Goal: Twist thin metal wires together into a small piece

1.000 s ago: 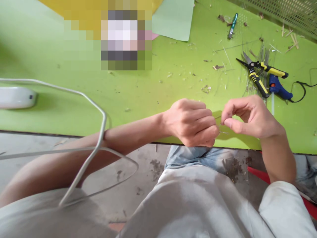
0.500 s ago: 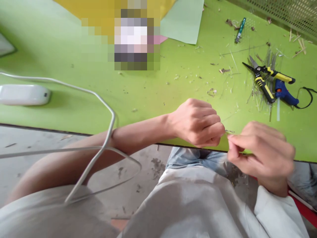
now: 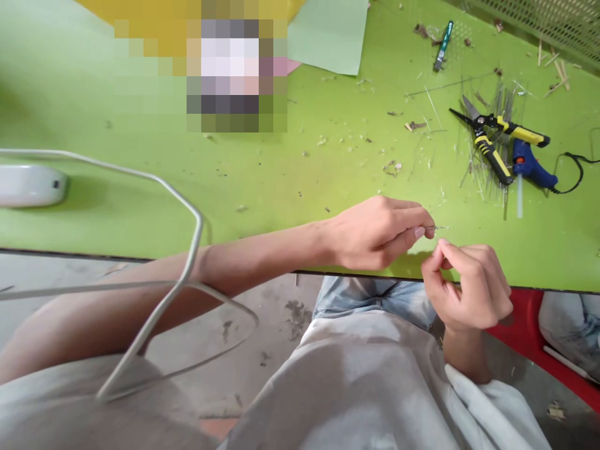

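right hand [image 3: 469, 290], fingertips pinched narrow, hangs just off the bench's [image 3: 281, 187] near edge. left hand [image 3: 379, 231], over that edge, pinches a thin wire [image 3: 438, 227]. cutters [image 3: 487, 134] and glue gun [image 3: 532, 169] lie well apart, toward the far right edge.

The one head camera looks forward and down, from close above, at the green table [image 3: 290, 175] edge and lap.

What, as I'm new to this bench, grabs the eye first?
At the near edge of the bright green table, the left hand pinches a thin wire, the right hand close beneath it. Far right lie yellow-handled snips and a blue glue gun amid wire scraps.
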The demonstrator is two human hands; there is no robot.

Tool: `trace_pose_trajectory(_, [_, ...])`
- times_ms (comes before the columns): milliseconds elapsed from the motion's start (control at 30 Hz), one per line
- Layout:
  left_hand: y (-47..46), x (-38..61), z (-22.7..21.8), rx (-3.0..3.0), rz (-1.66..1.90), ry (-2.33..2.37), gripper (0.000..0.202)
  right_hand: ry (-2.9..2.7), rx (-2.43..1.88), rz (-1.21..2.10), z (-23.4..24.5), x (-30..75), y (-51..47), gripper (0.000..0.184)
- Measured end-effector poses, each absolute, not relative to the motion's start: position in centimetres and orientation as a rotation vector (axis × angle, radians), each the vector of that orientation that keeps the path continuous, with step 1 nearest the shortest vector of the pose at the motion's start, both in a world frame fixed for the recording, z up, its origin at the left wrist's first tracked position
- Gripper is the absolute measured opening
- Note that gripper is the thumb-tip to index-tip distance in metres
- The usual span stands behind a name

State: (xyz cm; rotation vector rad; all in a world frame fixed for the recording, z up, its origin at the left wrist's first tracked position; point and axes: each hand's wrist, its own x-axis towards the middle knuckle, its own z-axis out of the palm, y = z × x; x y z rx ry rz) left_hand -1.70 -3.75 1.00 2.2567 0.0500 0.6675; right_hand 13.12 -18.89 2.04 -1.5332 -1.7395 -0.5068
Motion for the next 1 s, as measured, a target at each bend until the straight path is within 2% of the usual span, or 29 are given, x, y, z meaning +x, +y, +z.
trace_pose_trajectory(200, [-3.8, -1.4, 1.1, 2.109, 0.647, 0.256, 0.013, -1.732, -1.562, -0.518, 1.9, 13.5, -18.8, 0.039])
trace_pose_trajectory(433, [-4.1, -1.5, 0.9, 2.061, 0.662, 0.270, 0.018, -1.771, -1.551, -0.516, 1.7, 13.6, -18.6, 0.039])
trace_pose_trajectory(733, [-3.8, -1.5, 0.9, 1.796, 0.539, 0.292, 0.019, -1.874, -1.489, -0.469, 1.1, 14.2, -19.0, 0.048])
trace_pose_trajectory(1000, [-3.6, -1.5, 0.9, 1.695, 0.454, 0.262, 0.021, -1.967, -1.523, -0.461, 0.7, 14.7, -19.1, 0.029])
